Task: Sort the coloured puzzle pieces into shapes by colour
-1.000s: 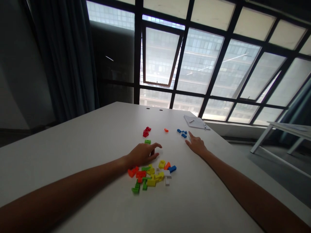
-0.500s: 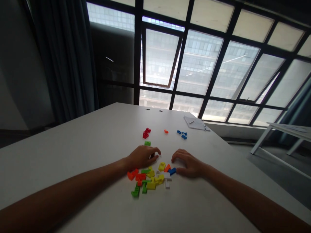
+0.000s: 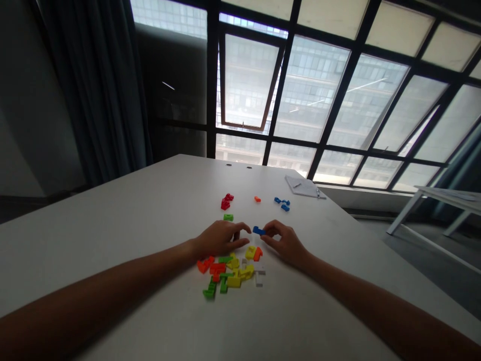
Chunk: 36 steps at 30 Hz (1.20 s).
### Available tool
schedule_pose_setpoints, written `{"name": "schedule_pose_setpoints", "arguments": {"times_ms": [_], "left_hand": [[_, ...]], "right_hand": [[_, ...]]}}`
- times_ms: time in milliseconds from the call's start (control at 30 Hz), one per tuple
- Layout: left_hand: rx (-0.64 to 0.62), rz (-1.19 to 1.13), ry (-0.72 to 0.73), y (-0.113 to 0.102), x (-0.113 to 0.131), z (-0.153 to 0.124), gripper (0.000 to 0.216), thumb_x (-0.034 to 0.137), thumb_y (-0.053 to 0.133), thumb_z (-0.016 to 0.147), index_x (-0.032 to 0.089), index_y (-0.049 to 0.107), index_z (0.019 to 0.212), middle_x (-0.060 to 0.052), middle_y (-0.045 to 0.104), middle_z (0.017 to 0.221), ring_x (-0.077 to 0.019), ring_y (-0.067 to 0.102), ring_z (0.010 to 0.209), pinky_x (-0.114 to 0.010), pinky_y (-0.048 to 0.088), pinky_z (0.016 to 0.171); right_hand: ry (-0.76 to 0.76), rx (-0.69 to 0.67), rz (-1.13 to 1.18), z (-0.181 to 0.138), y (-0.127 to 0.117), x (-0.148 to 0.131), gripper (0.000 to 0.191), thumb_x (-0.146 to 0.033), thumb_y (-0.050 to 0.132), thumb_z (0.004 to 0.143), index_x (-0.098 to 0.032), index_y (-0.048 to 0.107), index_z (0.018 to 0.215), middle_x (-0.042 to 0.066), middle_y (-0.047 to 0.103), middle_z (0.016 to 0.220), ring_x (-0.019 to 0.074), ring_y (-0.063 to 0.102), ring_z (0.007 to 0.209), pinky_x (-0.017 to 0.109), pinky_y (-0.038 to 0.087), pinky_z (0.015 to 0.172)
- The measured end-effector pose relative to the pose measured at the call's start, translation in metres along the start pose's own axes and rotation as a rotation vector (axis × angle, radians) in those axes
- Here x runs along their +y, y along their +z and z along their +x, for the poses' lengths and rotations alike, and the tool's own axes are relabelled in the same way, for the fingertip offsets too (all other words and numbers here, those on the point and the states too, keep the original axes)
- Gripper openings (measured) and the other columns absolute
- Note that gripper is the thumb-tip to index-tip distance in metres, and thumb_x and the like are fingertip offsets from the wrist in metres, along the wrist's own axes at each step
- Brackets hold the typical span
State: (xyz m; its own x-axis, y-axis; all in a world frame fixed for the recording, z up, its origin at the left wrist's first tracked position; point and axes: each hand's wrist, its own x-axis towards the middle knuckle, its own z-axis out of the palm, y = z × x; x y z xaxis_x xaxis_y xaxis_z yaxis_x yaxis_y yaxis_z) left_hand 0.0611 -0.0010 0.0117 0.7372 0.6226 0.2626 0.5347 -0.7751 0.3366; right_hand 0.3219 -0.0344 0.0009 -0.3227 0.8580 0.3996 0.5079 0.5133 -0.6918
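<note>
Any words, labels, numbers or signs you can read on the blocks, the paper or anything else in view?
Blue block in the right hand: no marking visible.
Other blocks: no marking visible.
Paper: any writing is too small to read.
Nothing else readable.

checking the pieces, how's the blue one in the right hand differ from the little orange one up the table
The blue piece is pinched by the right hand, while the orange piece lies on the white table farther off. The blue piece looks longer than the orange piece, though distance may exaggerate that. Both are small bright plastic pieces.
</note>
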Motion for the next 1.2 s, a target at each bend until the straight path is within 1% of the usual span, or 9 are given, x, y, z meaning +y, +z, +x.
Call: {"name": "schedule_pose_setpoints", "arguments": {"times_ms": [100,167,367,533,667,867,1200], "left_hand": [[0.003,-0.021,-0.002,-0.0010,0.0002,-0.0003,0.041,0.056,0.046,0.101,0.027,0.062,0.126,0.000,0.069,0.085,-0.0142,0.062,0.069,-0.025,0.041,0.061],[-0.002,-0.021,0.003,-0.0010,0.0003,-0.0002,0.040,0.055,0.044,0.102,0.027,0.063,0.124,0.000,0.069,0.086,-0.0143,0.063,0.070,-0.025,0.041,0.061],[-0.003,-0.007,0.014,0.0017,-0.0022,0.0005,0.034,0.049,0.047,0.103,0.026,0.064,0.121,0.000,0.069,0.086,-0.0140,0.064,0.071,-0.024,0.043,0.063],[0.012,0.018,0.037,0.0029,-0.0039,0.0003,0.032,0.047,0.048,0.103,0.026,0.063,0.122,0.001,0.069,0.086,-0.0135,0.064,0.070,-0.024,0.043,0.062],[0.028,0.040,0.060,0.0027,-0.0041,-0.0001,0.032,0.047,0.049,0.102,0.025,0.064,0.120,0.001,0.069,0.082,-0.0131,0.063,0.067,-0.024,0.041,0.061],[0.022,0.029,0.057,0.0021,-0.0042,-0.0008,0.031,0.046,0.050,0.102,0.025,0.064,0.120,0.001,0.069,0.083,-0.0133,0.063,0.067,-0.023,0.041,0.061],[0.040,0.040,0.065,0.0027,-0.0045,-0.0006,0.033,0.048,0.049,0.102,0.025,0.063,0.120,0.001,0.068,0.083,-0.0134,0.062,0.067,-0.024,0.041,0.061]], "right_hand": [[-0.066,0.005,-0.084,-0.0018,0.0111,-0.0071,0.011,-0.022,0.071,0.086,-0.020,0.067,0.097,0.003,0.072,0.089,0.0180,0.068,0.081,0.032,0.055,0.076],[-0.113,-0.009,-0.149,-0.0030,0.0136,-0.0076,0.011,-0.018,0.071,0.086,-0.020,0.067,0.096,0.002,0.072,0.088,0.0174,0.067,0.079,0.031,0.054,0.074],[-0.207,-0.045,-0.238,-0.0057,0.0129,-0.0041,0.014,-0.016,0.069,0.088,-0.020,0.064,0.100,0.004,0.071,0.093,0.0179,0.066,0.082,0.031,0.054,0.074],[-0.224,-0.062,-0.218,-0.0063,0.0129,-0.0055,0.015,-0.017,0.068,0.089,-0.020,0.065,0.104,0.004,0.071,0.097,0.0180,0.067,0.085,0.031,0.055,0.075],[-0.240,-0.022,-0.211,-0.0054,0.0135,-0.0020,0.015,-0.016,0.066,0.089,-0.021,0.064,0.104,0.004,0.071,0.095,0.0183,0.067,0.084,0.032,0.055,0.077],[-0.241,-0.006,-0.205,-0.0055,0.0128,0.0011,0.018,-0.019,0.068,0.089,-0.021,0.061,0.105,0.004,0.070,0.097,0.0188,0.066,0.085,0.033,0.056,0.076],[-0.243,-0.002,-0.222,-0.0059,0.0121,-0.0022,0.020,-0.018,0.072,0.087,-0.021,0.062,0.104,0.004,0.070,0.096,0.0185,0.066,0.086,0.032,0.055,0.077]]}}
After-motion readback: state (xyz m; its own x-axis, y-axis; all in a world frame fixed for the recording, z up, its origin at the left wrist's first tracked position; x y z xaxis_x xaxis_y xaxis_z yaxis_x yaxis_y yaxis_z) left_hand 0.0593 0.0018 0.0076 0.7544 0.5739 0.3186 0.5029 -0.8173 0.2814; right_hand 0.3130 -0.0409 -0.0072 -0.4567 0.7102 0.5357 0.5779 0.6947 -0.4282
